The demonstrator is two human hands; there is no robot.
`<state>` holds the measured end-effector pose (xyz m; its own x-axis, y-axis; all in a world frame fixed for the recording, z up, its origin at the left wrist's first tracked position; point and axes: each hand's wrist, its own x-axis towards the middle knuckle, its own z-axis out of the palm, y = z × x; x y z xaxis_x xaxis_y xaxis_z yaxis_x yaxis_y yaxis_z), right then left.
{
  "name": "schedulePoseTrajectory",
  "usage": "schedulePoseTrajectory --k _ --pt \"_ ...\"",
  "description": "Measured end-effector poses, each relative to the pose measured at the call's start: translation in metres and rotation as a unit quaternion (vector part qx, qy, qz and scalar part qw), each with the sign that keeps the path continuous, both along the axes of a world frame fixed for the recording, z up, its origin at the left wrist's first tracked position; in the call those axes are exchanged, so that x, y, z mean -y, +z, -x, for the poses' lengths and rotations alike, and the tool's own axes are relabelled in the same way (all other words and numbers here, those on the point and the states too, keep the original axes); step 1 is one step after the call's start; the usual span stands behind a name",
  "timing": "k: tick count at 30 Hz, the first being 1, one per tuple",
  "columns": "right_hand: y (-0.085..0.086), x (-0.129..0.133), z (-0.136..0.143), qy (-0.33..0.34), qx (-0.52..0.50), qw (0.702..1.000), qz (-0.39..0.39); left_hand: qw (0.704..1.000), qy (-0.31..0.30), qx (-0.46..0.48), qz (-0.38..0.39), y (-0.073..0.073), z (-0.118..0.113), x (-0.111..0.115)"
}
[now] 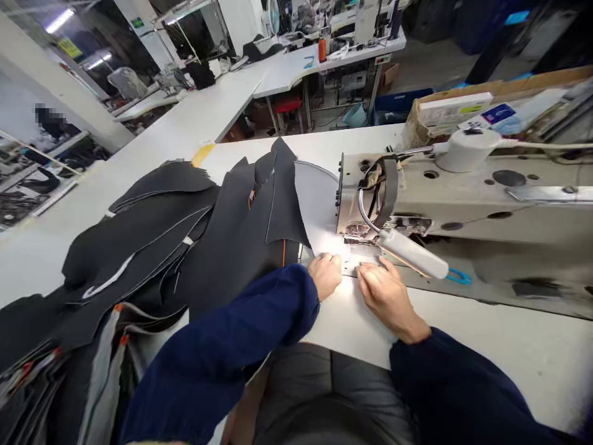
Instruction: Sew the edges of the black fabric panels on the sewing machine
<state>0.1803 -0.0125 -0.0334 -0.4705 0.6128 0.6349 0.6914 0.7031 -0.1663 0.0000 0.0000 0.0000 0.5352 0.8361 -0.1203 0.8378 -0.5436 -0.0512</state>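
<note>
My left hand (325,274) is closed at the front edge of the sewing machine's bed, beside the lower corner of a dark grey fabric panel (287,204). What its fingers hold, if anything, is hidden. To its right, my right hand (386,296) rests at the same edge with fingers curled; I cannot make out anything in them. Just beyond both hands is the lit metal needle plate (364,250), under the head of the sewing machine (393,198). A white lamp (412,252) on a bendable neck hangs above my right hand.
Dark cut panels (139,241) with pale edges spread over the table on the left. Bundled pieces with orange marks (115,346) hang at the lower left. A cardboard box (421,123) of packets stands behind the machine. Farther off are other worktables and an orange thread cone (322,50).
</note>
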Motion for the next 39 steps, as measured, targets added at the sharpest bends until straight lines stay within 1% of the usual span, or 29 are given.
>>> schedulePoseTrajectory --k 3,6,8,12,17,20,23,29,33,36,37,39 --pt "0.001 -0.001 0.006 0.023 0.058 0.998 0.006 1.0 0.001 -0.018 0.008 0.003 -0.003 0.001" --pt "-0.003 -0.001 0.01 0.031 0.115 0.993 0.012 0.999 -0.018 -0.029 0.01 0.004 -0.003 0.001" --pt "-0.007 -0.001 0.012 0.026 0.135 0.99 0.013 0.999 -0.028 -0.027 0.005 0.003 -0.002 0.001" --pt "-0.011 -0.005 0.016 0.018 0.149 0.989 0.01 1.0 -0.025 -0.011 0.0 0.001 0.0 -0.005" --pt "-0.013 -0.016 0.018 -0.01 0.139 0.99 -0.004 1.0 -0.009 0.011 -0.014 -0.001 -0.004 -0.02" --pt "-0.014 -0.02 0.016 -0.021 0.126 0.992 0.002 0.999 0.021 0.034 -0.014 -0.003 -0.007 -0.03" --pt "-0.014 -0.019 0.013 -0.024 0.116 0.993 0.017 0.997 0.049 0.054 0.0 -0.002 -0.009 -0.039" --pt "-0.012 -0.018 0.011 -0.034 0.103 0.993 0.037 0.994 0.072 0.075 0.03 -0.001 -0.008 -0.05" --pt "-0.009 -0.02 0.012 -0.023 0.085 0.996 0.033 0.996 0.04 0.076 0.031 -0.002 -0.009 -0.049" --pt "-0.008 -0.021 -0.003 -0.005 0.073 0.997 0.006 0.996 0.025 0.086 0.021 -0.001 -0.01 -0.05" --pt "-0.008 -0.021 -0.014 0.0 0.068 0.998 -0.007 0.995 0.023 0.092 0.016 0.0 -0.01 -0.051" --pt "-0.007 -0.023 -0.043 -0.018 0.035 0.998 -0.039 0.995 0.014 0.102 0.009 0.0 -0.01 -0.054"
